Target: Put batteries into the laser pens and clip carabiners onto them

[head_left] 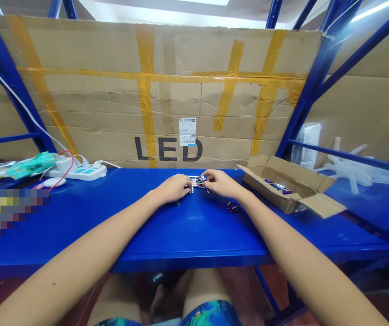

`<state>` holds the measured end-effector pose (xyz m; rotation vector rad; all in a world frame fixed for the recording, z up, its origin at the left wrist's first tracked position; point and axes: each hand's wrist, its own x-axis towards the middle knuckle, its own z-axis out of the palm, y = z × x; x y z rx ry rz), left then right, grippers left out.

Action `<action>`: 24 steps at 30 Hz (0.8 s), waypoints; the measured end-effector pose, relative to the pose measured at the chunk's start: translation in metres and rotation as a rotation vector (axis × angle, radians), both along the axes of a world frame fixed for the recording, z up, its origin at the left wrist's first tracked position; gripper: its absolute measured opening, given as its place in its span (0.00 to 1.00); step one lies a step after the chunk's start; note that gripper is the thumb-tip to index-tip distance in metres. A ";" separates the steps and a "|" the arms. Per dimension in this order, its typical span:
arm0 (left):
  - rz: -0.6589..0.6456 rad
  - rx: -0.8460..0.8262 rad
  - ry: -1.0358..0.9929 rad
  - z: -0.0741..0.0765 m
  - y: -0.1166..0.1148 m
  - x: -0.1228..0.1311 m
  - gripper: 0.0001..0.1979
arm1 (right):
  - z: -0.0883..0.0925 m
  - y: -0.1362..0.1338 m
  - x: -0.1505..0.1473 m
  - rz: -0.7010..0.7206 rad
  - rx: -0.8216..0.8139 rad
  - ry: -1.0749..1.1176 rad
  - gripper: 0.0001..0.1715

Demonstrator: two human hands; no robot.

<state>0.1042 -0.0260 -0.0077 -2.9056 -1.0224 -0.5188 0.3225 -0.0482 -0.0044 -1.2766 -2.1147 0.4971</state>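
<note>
A small cluster of slim, shiny silver pieces with coloured streaks [196,181] lies on the blue table between my hands; their exact kind is too small to tell. My left hand [174,187] has its fingers curled closed over the left end of the cluster. At its right end, my right hand [220,183] pinches a small silver-ended piece [203,179] between thumb and fingers. Below my right wrist lies a small dark item with red edges [234,207]. A tiny metallic bit [178,203] rests near my left hand.
An open cardboard box [284,181] holding similar shiny pieces stands on the right. At the left are a white power strip [82,171] with cables and a green plastic bag [33,165]. A large taped cardboard sheet [113,108] and blue posts [311,86] close off the back.
</note>
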 end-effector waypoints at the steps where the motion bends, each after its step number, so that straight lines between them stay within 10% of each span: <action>1: 0.009 -0.012 -0.007 -0.001 0.001 0.000 0.09 | 0.000 0.000 0.000 0.004 -0.002 -0.001 0.14; 24: -0.003 -0.149 -0.006 0.008 -0.003 -0.020 0.08 | 0.001 -0.002 -0.004 0.116 -0.011 0.098 0.16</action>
